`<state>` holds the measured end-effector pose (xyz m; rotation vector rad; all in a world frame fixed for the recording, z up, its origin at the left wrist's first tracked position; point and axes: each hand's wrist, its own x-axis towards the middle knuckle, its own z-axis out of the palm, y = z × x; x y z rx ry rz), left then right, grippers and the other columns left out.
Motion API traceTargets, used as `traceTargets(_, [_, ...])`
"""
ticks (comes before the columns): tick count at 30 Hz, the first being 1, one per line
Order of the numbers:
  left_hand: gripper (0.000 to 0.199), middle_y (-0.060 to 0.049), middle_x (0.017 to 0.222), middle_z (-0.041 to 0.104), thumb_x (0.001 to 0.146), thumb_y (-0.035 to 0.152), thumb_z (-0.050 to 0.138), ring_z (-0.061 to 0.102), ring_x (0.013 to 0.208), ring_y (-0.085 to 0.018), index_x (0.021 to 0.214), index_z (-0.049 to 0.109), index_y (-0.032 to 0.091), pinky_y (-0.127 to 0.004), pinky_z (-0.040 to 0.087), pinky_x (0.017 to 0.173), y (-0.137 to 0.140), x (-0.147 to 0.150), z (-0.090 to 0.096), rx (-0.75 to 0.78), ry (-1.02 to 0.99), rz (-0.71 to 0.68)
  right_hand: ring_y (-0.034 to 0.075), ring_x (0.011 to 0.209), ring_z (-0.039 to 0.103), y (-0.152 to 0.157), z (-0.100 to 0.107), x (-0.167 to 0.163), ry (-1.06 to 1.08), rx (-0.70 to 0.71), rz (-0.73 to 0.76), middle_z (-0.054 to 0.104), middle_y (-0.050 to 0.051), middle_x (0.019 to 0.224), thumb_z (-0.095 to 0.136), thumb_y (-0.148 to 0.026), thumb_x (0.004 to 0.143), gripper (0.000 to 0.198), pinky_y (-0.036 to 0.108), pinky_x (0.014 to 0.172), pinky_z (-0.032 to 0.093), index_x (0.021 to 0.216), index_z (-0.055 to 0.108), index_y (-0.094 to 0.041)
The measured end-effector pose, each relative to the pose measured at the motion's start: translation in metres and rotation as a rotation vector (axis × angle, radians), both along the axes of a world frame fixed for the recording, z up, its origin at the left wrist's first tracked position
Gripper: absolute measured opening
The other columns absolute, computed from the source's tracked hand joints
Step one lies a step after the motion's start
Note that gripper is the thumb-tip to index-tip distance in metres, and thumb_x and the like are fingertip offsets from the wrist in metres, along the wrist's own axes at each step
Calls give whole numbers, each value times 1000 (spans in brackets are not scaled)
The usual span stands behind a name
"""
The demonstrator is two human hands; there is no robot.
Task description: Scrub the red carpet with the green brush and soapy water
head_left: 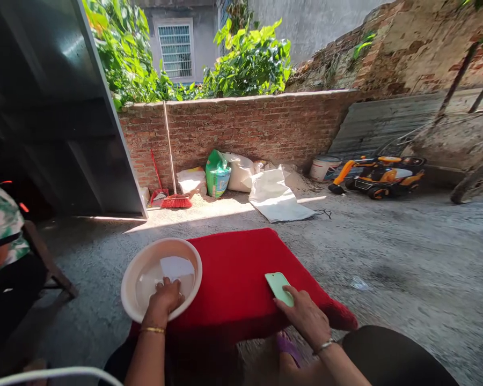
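A pale, round plastic basin (129, 289) with water in it stands on the left end of a small table draped in a red cloth (233, 268). Inside it is my left hand (167, 297), its fingers apart and dipping into the water, the tips partly hidden. At the table's right front edge, my right hand (304, 313) grips the near end of a flat, light green phone (278, 284) between thumb and fingers. The far end of the phone points away from me over the cloth. I see bracelets on both wrists.
To my left a person in a patterned shirt (0, 220) sits by a wooden chair (48, 262). Beyond the table are a red broom (176, 201), sacks (238, 171), a white sheet (279, 195), a bucket (324, 169) and a toy excavator (386, 174) along a brick wall (257, 123).
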<state>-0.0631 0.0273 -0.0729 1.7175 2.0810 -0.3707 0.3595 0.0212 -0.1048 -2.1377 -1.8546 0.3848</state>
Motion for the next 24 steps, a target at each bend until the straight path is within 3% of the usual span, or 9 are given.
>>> traceTargets(3, [61,-26,179,55,113,32,55,64,159,-43,173,59,24,-53,56,120,-1,0,1,-1,2,-4,44,124,84,-7,2,-15,103,44,82,82,19,130,69,-43,102,43,53,105,66,139,85,-31])
traceTargets(8, [63,-26,181,54,113,33,54,63,159,-43,175,56,25,-53,56,118,-4,0,1,8,21,-12,31,124,80,-26,8,-100,177,-59,567,80,10,136,74,-32,92,47,41,113,62,138,85,-31])
traceTargets(12, [58,-27,181,54,113,32,56,64,158,-44,171,61,25,-53,58,117,-4,1,1,18,28,-12,30,131,76,-30,6,-157,130,-137,698,78,10,142,80,-27,89,50,38,114,59,139,85,-32])
traceTargets(15, [59,-27,183,53,114,32,57,64,160,-44,172,61,26,-53,59,116,-4,1,-1,19,22,-7,30,134,76,-25,5,-164,100,-145,624,79,10,140,82,-27,92,47,38,116,58,139,86,-31])
traceTargets(19, [58,-27,181,54,114,33,58,65,159,-43,171,61,25,-54,59,119,-5,3,-3,30,8,0,31,133,79,-8,9,-128,-12,-65,413,82,10,135,78,-29,101,38,39,117,58,138,87,-31])
traceTargets(24, [58,-27,184,52,114,32,58,62,163,-44,171,61,24,-54,59,121,-5,5,-1,21,5,19,30,121,84,9,17,-82,-113,-31,84,84,10,127,76,-34,108,30,34,94,62,136,86,-32])
